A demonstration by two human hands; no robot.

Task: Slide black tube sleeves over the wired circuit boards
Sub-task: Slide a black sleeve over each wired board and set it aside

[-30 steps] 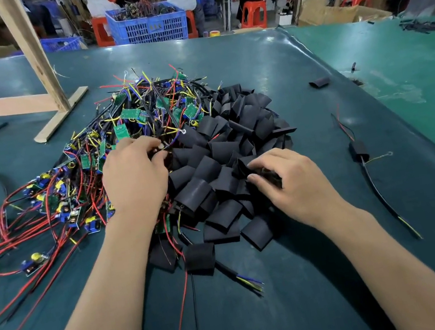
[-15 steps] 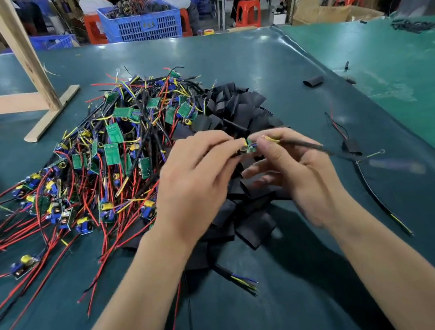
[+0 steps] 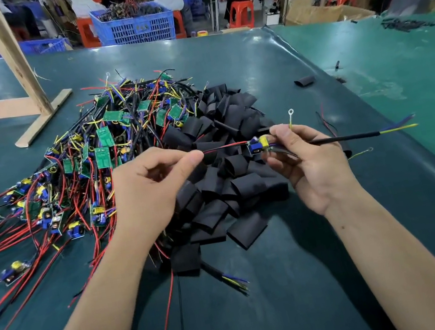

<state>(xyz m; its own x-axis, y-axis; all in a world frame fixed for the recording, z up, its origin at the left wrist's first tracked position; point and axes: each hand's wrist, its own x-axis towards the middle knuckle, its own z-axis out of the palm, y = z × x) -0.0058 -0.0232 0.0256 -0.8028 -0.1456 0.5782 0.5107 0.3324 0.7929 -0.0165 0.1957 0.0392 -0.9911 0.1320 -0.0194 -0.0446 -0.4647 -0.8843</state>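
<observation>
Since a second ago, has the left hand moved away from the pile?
Yes. The left hand has lifted off the pile of black sleeves and shifted right, now pinching the red wire above it.

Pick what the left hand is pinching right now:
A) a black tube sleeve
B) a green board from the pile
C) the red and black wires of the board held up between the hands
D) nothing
C: the left hand pinches the red and black wires that run to the small circuit board, which the right hand holds above the black tube sleeves.
</observation>
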